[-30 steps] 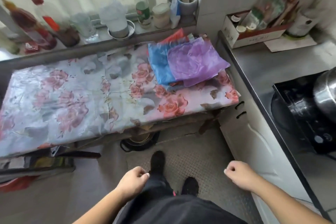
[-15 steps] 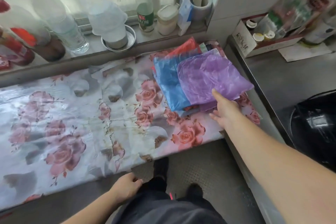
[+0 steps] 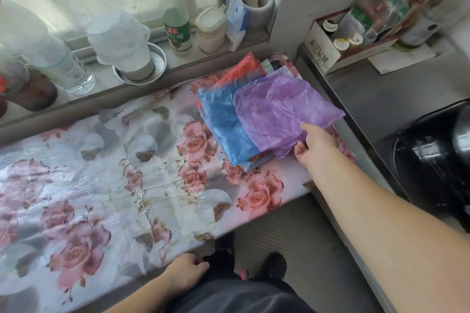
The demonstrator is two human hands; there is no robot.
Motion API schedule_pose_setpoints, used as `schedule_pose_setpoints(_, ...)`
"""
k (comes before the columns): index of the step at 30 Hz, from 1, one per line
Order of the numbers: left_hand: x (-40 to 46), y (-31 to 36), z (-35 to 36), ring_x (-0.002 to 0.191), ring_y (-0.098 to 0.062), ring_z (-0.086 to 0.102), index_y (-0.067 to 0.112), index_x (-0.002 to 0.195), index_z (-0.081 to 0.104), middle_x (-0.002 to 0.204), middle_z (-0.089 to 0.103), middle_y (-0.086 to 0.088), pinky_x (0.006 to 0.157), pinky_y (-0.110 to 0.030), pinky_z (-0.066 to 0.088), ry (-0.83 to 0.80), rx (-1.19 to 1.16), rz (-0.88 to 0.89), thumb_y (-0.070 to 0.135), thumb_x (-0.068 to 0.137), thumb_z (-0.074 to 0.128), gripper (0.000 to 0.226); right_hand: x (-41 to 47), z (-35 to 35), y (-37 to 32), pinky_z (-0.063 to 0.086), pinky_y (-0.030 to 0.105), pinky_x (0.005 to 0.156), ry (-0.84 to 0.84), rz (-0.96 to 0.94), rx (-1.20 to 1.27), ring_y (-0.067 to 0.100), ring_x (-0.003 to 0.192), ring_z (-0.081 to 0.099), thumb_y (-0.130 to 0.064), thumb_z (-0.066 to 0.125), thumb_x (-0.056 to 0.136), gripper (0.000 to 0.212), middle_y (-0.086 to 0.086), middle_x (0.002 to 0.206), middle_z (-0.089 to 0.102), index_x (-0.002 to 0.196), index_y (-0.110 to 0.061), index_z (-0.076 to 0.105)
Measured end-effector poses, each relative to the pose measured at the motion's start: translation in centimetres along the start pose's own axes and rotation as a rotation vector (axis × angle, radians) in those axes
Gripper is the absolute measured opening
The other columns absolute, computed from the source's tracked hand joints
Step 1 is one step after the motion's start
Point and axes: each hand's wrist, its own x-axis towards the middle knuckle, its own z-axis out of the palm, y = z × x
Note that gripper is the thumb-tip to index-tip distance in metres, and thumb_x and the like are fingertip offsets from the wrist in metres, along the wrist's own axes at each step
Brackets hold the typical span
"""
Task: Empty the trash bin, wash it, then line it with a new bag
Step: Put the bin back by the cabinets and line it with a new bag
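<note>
1. My right hand [image 3: 315, 145] is out at the centre right of the frame, thumb on top of the purple plastic bag [image 3: 282, 112] and fingers tucked under its near edge, pinching it.
2. That purple bag is the top sheet of a stack of bags at the upper right corner of the floral tablecloth [image 3: 114, 173]; a blue bag [image 3: 221, 127] lies right under it, and a red bag [image 3: 241, 68] pokes out at the far end.
3. My left hand [image 3: 187, 273] hangs low at the bottom centre, just off the table's near edge, fingers loosely curled and holding nothing.
4. On the windowsill across the top: a green-labelled glass bottle [image 3: 175, 20], a small white jar [image 3: 211, 30] beside it, and a stone mortar with its pestle [image 3: 256, 5].
5. Upper right, a cardboard box [image 3: 328, 51] of little bottles and packets sits on the grey counter.
6. A black cooker [image 3: 432, 160] sits at the right edge.
7. No trash bin anywhere in my view.
</note>
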Motion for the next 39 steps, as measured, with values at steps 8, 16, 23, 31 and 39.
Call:
schedule_pose_setpoints(8,0.0,-0.4,-0.1,0.099,-0.015,0.061,0.023,0.087,0.065,0.1,0.068,0.001,0.084,-0.021,0.045,0.012,0.011,0.0,0.041,0.092,0.055,0.021,0.0,1.0,1.2,0.045,0.017,0.062,-0.045,0.181,-0.212,0.008,0.047,0.04,-0.051,0.081,0.074,0.045,-0.002,0.063,0.042,0.089,-0.014,0.06)
schedule_pose_setpoints(16,-0.3,-0.5,-0.1,0.099,-0.019,0.064,0.022,0.08,0.062,0.094,0.068,-0.001,0.086,-0.024,0.047,0.004,0.025,0.013,0.04,0.093,0.056,0.023,-1.3,2.2,0.0,0.06,0.033,0.072,-0.08,-0.135,-0.142,0.025,0.09,0.069,-0.015,0.066,0.075,0.028,0.008,0.106,0.068,0.102,-0.014,0.059)
schedule_pose_setpoints(23,-0.5,0.0,-0.2,0.095,-0.016,0.06,0.026,0.072,0.057,0.093,0.064,0.002,0.079,-0.023,0.043,-0.029,0.064,0.016,0.041,0.093,0.054,0.026,-3.5,2.1,-1.6,0.057,0.051,0.087,-0.158,-0.253,0.044,0.033,0.097,0.07,-0.002,0.055,0.072,0.032,0.013,0.111,0.068,0.101,-0.013,0.061)
schedule_pose_setpoints(31,-0.9,1.6,-0.6,0.098,-0.014,0.055,0.028,0.092,0.059,0.103,0.06,0.003,0.08,-0.024,0.039,-0.099,0.219,0.132,0.044,0.093,0.051,0.018,-3.5,-4.8,-1.9,0.063,0.047,0.067,-0.066,-0.265,-0.106,0.033,0.081,0.072,-0.001,0.052,0.076,0.023,0.017,0.098,0.069,0.094,-0.009,0.065)
schedule_pose_setpoints(39,0.0,3.0,1.1,0.082,-0.014,0.062,0.016,0.088,0.068,0.095,0.071,-0.001,0.077,-0.03,0.049,-0.139,0.394,0.155,0.04,0.094,0.052,0.029,-3.4,-17.9,6.9,0.057,0.031,0.05,-0.027,-0.206,-0.095,0.023,0.059,0.074,-0.011,0.063,0.084,0.008,0.007,0.068,0.075,0.086,-0.013,0.07)
